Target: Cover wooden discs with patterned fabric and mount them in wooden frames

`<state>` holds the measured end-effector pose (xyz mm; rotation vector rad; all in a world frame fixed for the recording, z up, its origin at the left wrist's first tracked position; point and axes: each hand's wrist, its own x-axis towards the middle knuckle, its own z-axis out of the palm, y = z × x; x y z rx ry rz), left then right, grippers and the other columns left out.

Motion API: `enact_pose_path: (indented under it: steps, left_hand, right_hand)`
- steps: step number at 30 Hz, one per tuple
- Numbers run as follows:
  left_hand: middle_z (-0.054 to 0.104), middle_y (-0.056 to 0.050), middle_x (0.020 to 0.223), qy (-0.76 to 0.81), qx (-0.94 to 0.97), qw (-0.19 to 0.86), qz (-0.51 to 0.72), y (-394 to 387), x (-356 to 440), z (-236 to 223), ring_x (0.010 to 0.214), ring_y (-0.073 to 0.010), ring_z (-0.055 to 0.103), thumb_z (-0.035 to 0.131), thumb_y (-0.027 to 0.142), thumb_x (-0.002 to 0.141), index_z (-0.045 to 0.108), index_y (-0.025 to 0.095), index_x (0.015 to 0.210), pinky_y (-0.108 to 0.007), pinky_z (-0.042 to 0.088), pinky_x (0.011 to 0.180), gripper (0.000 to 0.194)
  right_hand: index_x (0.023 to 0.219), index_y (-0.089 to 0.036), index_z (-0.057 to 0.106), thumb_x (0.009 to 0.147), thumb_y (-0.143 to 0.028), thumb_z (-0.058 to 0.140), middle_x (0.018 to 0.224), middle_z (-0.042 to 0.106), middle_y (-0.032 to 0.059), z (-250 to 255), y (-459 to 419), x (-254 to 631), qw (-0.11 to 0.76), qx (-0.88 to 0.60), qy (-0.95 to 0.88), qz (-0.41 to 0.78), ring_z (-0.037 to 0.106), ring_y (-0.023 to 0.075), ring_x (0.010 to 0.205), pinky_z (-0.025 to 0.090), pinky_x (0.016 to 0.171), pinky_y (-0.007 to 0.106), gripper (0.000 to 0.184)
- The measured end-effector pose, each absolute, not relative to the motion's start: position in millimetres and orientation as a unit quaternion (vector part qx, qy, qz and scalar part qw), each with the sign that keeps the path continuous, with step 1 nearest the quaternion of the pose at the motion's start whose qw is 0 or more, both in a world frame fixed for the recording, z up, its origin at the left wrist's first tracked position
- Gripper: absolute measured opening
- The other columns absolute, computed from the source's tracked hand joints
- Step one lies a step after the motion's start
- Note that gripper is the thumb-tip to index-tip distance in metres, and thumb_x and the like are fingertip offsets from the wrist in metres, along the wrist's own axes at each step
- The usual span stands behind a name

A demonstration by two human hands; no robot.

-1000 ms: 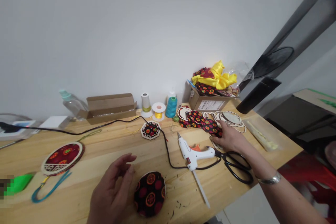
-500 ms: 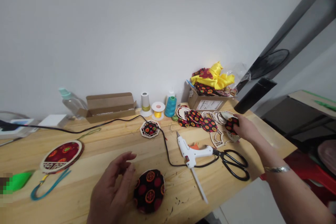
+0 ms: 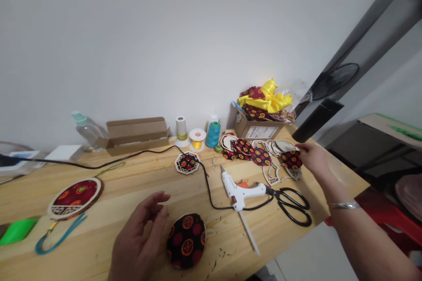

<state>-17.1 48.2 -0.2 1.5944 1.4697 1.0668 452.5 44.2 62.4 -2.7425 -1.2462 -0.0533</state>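
My left hand [image 3: 140, 232] rests on the table with its fingers loosely curved and apart, holding nothing. Just right of it lies a round, padded disc [image 3: 187, 240] in black fabric with red and orange medallions. Far to the right, my right hand [image 3: 313, 160] has its fingertips closed at the edge of a dark fabric-covered piece [image 3: 291, 159] in a pile; the thumb is partly hidden. Pale cut-out wooden frames [image 3: 272, 174] and more patterned fabric pieces [image 3: 261, 156] overlap beside it.
A white glue gun [image 3: 242, 193] and black-handled scissors [image 3: 293, 206] lie mid-table, with a black cord [image 3: 211, 199] running left. Thread spools [image 3: 213, 135], an open cardboard box [image 3: 136, 136] and a fabric-filled box [image 3: 260, 129] line the wall. A finished-looking round ornament [image 3: 76, 197] lies left.
My right hand has drawn slightly back to the right, so more of the dark fabric-covered piece shows. My left hand stays in place. The view has shifted slightly.
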Motion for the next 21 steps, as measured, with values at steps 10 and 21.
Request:
enact_pose_path:
  steps: [10, 21]
  left_hand:
    - [0.068, -0.003, 0.108, 0.57, 0.622, 0.336, 0.419, 50, -19, -6, 0.089, -0.0207, 0.064, 0.056, 0.05, 0.081, 0.059, 0.026, 0.111, -0.031, 0.052, 0.081, 0.038]
    - [0.069, -0.003, 0.103, 0.58, 0.619, 0.341, 0.405, 53, -20, -4, 0.086, -0.0201, 0.064, 0.055, 0.053, 0.08, 0.059, 0.026, 0.108, -0.031, 0.052, 0.079, 0.04]
  right_hand:
    - [0.119, -0.018, 0.056, 0.091, -0.035, 0.055, 0.12, 0.057, 0.0085, 43, 103, 404, -0.027, -0.836, -0.547, -0.03, 0.059, 0.0199, 0.1, 0.051, 0.084, 0.041, 0.032]
    - [0.119, -0.018, 0.055, 0.091, -0.034, 0.055, 0.121, 0.057, 0.0086, 49, 123, 387, -0.141, -0.704, -0.693, -0.062, 0.059, 0.02, 0.1, 0.051, 0.084, 0.041, 0.033]
